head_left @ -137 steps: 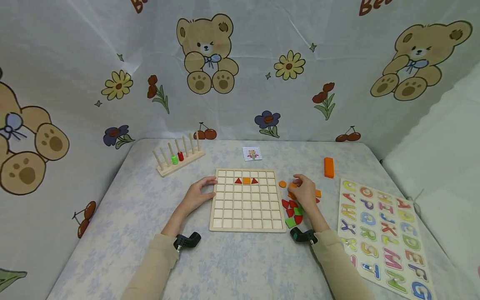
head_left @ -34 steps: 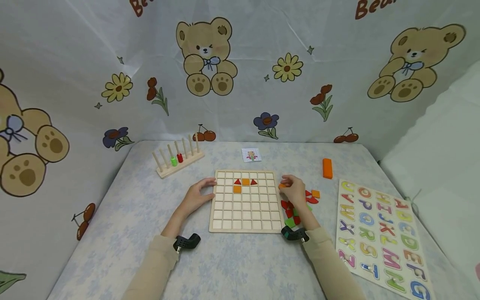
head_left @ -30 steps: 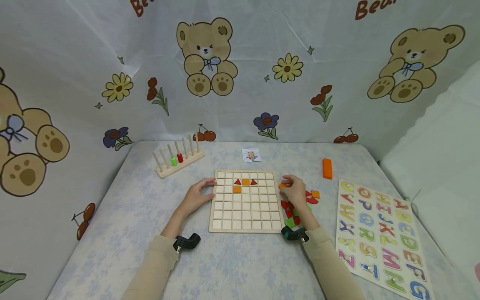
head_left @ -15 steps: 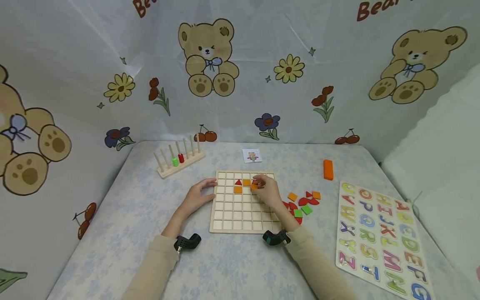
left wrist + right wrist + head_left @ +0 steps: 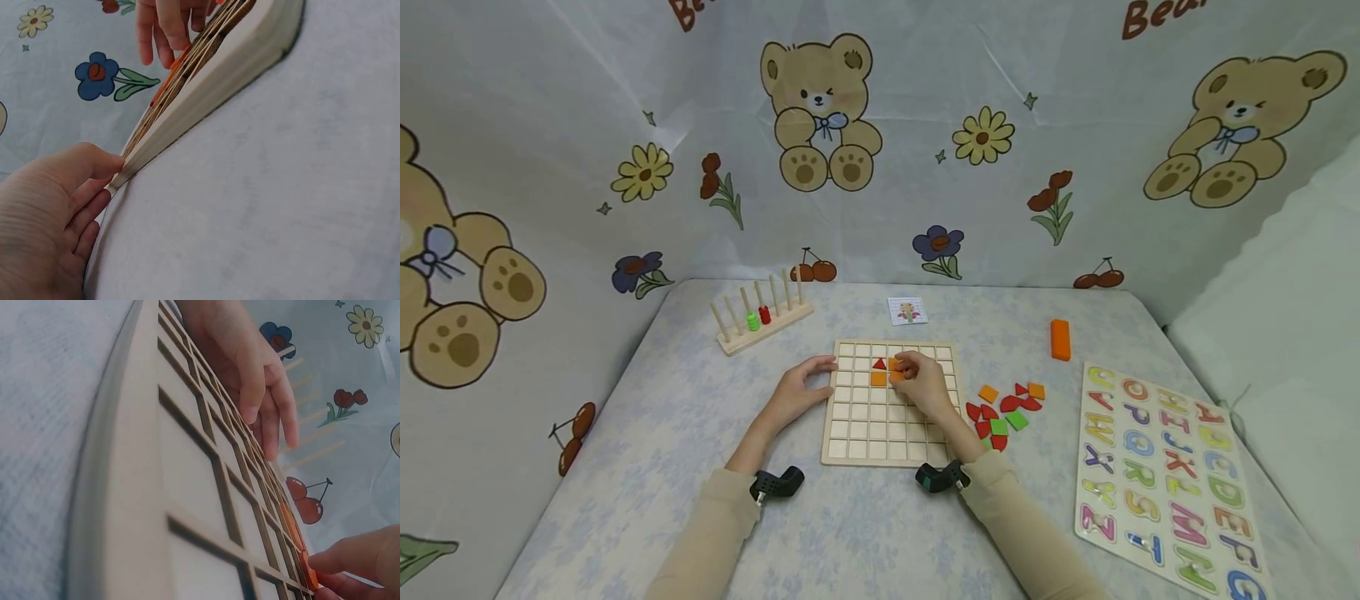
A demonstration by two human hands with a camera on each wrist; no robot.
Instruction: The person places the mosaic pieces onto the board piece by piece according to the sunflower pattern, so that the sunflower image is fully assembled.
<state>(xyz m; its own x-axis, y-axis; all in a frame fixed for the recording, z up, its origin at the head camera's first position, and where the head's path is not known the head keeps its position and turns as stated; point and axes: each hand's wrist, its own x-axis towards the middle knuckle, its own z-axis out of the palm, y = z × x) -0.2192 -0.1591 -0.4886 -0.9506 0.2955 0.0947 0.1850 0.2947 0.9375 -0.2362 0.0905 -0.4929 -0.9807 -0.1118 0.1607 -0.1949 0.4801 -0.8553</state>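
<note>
A wooden grid board (image 5: 853,433) lies on the table in the head view. My left hand (image 5: 796,392) touches its left edge with thumb and fingertips; the left wrist view shows that thumb (image 5: 94,161) against the rim. My right hand (image 5: 927,387) is over the board's upper middle, pinching an orange round tile (image 5: 896,377) between thumb and finger. The right wrist view has this orange round tile (image 5: 307,570) low at the grid. On the board sit a red triangle (image 5: 879,364), an orange square (image 5: 878,379) and another orange square (image 5: 892,364), partly covered by my right hand.
Right of the board lie loose red pieces (image 5: 1011,403), green squares (image 5: 1017,420) and orange squares (image 5: 988,393). A pattern card (image 5: 907,311), a peg rack (image 5: 763,325), an orange block (image 5: 1060,340) and an alphabet board (image 5: 1150,475) stand around.
My right hand took the orange round tile beside the board and carried it left over the grid. An orange square now sits below the left red triangle. My left hand stayed put.
</note>
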